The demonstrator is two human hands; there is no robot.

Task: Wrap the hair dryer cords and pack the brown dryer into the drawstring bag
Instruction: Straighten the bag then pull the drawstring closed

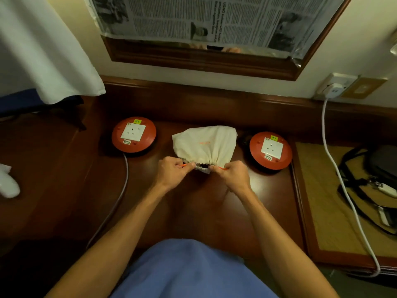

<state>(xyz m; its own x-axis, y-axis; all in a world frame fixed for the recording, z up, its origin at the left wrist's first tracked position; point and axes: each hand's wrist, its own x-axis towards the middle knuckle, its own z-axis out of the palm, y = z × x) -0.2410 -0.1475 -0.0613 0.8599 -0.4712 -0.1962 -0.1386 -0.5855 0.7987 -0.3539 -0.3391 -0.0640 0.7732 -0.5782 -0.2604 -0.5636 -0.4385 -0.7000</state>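
Drawstring bag (205,145) lies on the dark wooden surface (193,211) straight ahead of me, its gathered mouth turned toward my body. My left hand (171,172) and right hand (234,175) flank that mouth, each grip pinched together on an end of the orange cord (223,168) that runs through the hem. I hold one end out to each side because, as I judge it, pulling them apart is what cinches the opening. The cloth there is already bunched into tight pleats, with only a small dark gap left.

The bag bulges as if filled, so I take it the brown dryer is inside, but the cloth hides it and I cannot confirm that. No second dryer or wrapped cord is visible.

Just beyond, a red round socket unit (133,134) sits to the bag's left and another (270,150) to its right, close beside it. Something dark shows between the bag and the right unit; I cannot make it out. Farther back, newspaper (214,18) covers most of the framed mirror (204,61).
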